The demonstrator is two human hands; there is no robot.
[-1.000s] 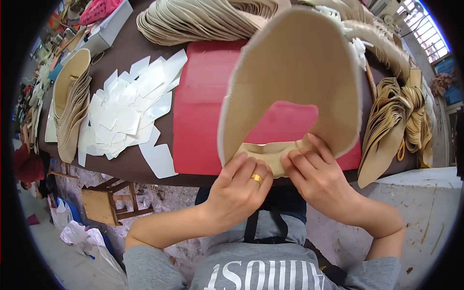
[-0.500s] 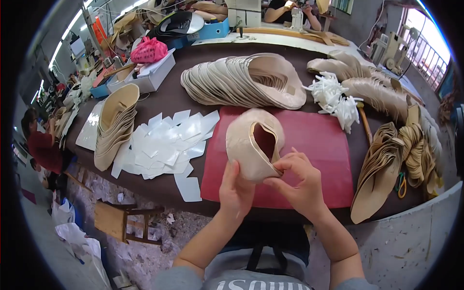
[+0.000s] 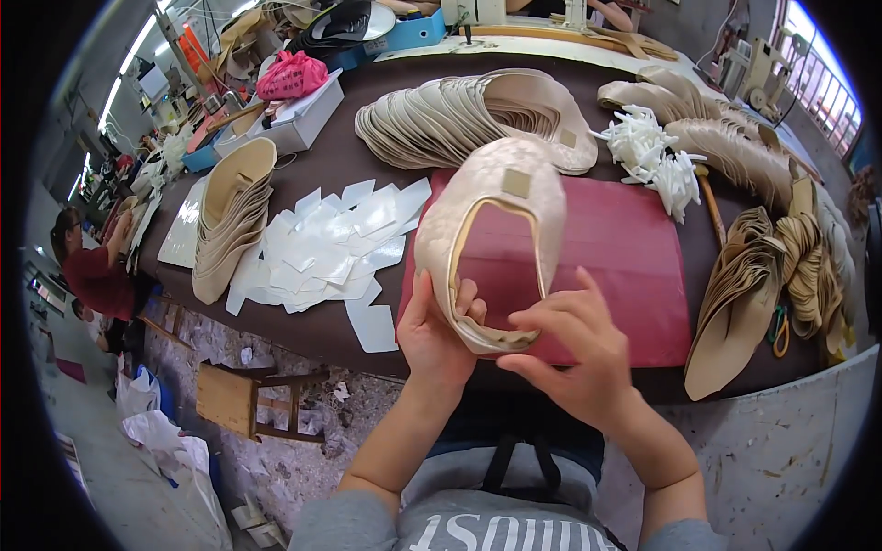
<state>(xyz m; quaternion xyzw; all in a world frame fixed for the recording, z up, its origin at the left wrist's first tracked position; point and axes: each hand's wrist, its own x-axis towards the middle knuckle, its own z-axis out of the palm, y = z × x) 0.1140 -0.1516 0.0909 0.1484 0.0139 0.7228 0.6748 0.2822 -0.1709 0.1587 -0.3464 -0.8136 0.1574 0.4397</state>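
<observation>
"Where's our shoe upper (image 3: 439, 248)?"
"Over the left part of the red mat (image 3: 634, 275). Our left hand (image 3: 436, 335) grips its side; our right hand (image 3: 581, 347), fingers parted, is by its rim (image 3: 496, 341)."
"Let's hold lightly, lest we crease it."

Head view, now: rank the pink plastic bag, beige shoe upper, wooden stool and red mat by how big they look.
1. Red mat
2. Beige shoe upper, though being raised toward the camera may enlarge it
3. Wooden stool
4. Pink plastic bag
</observation>
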